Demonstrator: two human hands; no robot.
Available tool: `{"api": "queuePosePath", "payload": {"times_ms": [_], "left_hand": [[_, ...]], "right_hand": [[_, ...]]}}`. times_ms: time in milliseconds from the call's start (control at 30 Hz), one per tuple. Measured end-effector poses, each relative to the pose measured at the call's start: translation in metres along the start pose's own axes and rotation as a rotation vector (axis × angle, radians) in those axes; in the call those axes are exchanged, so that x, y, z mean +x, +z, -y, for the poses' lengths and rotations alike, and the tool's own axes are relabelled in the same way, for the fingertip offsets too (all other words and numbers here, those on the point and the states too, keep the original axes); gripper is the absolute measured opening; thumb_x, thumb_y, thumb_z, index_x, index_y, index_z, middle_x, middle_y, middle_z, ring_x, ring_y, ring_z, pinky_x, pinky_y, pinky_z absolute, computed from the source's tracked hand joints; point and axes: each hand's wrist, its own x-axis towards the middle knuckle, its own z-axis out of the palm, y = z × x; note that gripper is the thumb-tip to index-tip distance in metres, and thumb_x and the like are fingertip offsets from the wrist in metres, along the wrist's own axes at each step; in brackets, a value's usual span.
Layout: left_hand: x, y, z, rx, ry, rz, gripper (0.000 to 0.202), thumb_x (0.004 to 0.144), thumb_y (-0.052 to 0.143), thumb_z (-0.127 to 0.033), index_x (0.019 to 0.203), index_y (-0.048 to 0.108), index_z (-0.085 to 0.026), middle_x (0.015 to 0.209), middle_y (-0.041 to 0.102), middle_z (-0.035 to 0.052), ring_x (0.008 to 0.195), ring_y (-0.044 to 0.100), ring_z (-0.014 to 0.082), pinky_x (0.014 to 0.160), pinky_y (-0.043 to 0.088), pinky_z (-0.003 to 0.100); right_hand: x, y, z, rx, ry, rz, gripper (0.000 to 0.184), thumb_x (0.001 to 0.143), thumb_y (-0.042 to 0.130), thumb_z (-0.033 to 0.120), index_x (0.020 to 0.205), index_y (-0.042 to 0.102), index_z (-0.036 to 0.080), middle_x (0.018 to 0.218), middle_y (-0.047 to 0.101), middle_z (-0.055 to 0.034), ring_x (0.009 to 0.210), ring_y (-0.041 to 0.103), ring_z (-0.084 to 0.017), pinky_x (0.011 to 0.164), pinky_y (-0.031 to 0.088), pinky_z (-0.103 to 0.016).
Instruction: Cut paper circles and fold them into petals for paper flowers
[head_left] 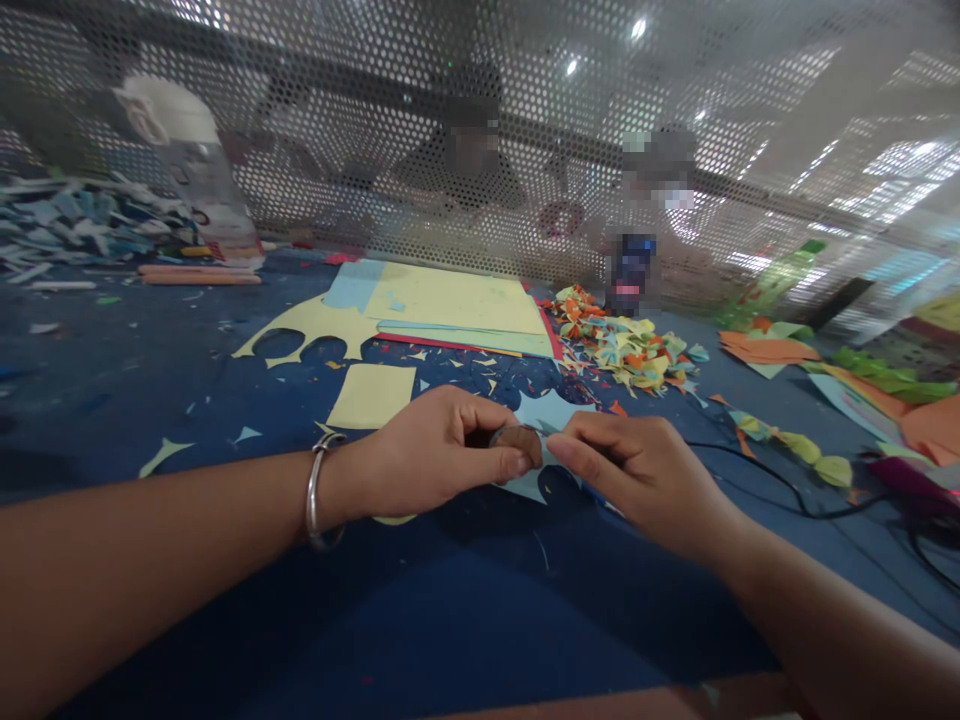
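Observation:
My left hand [450, 445], with a silver bangle at its wrist, is closed on a small brown round disc [521, 440] between thumb and fingers. Just right of the disc, my right hand [637, 460] has its thumb and fingers pinched together. What it holds, if anything, is hidden. Below and behind both hands is a light blue sheet [555, 408] with rounded cut-outs along its edge. A thin blue-and-white item [611, 505] shows partly under my right hand. A pale yellow paper piece [373, 396] lies beyond my left wrist.
Stacked coloured paper [457, 300] and a cut-out yellow sheet [311, 325] lie farther back. Folded paper pieces [637, 350] are heaped at right, near a black cable [787, 490]. A clear bottle [199, 180] and paper strips [67, 225] stand left, before a perforated metal screen [337, 130].

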Motion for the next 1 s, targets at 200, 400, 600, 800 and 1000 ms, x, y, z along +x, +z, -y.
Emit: {"api": "queuePosePath", "payload": {"times_ms": [200, 400, 600, 800, 1000], "left_hand": [[0.0, -0.001, -0.001, 0.011, -0.006, 0.01, 0.018, 0.087, 0.065, -0.029, 0.075, 0.064, -0.015, 0.068, 0.048, -0.0039, 0.065, 0.038, 0.0104, 0.062, 0.028, 0.027], [-0.002, -0.002, 0.0, 0.056, -0.018, -0.011, 0.023, 0.086, 0.065, -0.033, 0.073, 0.062, -0.015, 0.067, 0.045, -0.004, 0.064, 0.037, 0.0106, 0.06, 0.026, 0.028], [-0.003, -0.001, -0.001, 0.066, -0.033, -0.009, 0.024, 0.084, 0.065, -0.033, 0.068, 0.06, -0.016, 0.065, 0.046, -0.0041, 0.061, 0.036, 0.01, 0.058, 0.026, 0.027], [-0.007, -0.005, -0.007, 0.322, -0.119, 0.127, 0.02, 0.083, 0.065, -0.031, 0.071, 0.064, -0.016, 0.058, 0.047, -0.0057, 0.055, 0.039, 0.0093, 0.052, 0.03, 0.023], [-0.009, -0.006, -0.013, 0.5, -0.124, 0.173, 0.022, 0.085, 0.065, -0.034, 0.097, 0.072, -0.017, 0.071, 0.07, -0.0007, 0.058, 0.057, 0.0125, 0.055, 0.038, 0.022]], "right_hand": [[-0.001, 0.001, 0.0, -0.017, 0.016, 0.005, 0.048, 0.101, 0.049, 0.045, 0.063, 0.035, 0.021, 0.06, 0.031, 0.0059, 0.054, 0.031, -0.009, 0.05, 0.026, -0.025], [0.0, 0.002, -0.001, -0.024, 0.035, -0.001, 0.051, 0.101, 0.048, 0.053, 0.062, 0.035, 0.021, 0.06, 0.029, 0.0053, 0.055, 0.03, -0.01, 0.051, 0.027, -0.025], [0.0, 0.003, 0.0, -0.029, 0.035, -0.008, 0.054, 0.1, 0.048, 0.057, 0.061, 0.037, 0.021, 0.06, 0.03, 0.0048, 0.055, 0.031, -0.01, 0.051, 0.027, -0.026], [-0.001, -0.004, -0.001, -0.063, 0.061, -0.124, 0.048, 0.102, 0.047, 0.051, 0.065, 0.05, 0.02, 0.06, 0.043, 0.0023, 0.056, 0.039, -0.012, 0.053, 0.032, -0.027], [0.0, -0.009, -0.001, -0.059, 0.047, -0.203, 0.047, 0.101, 0.047, 0.05, 0.067, 0.055, 0.02, 0.058, 0.041, 0.0034, 0.053, 0.037, -0.011, 0.051, 0.03, -0.028]]}}
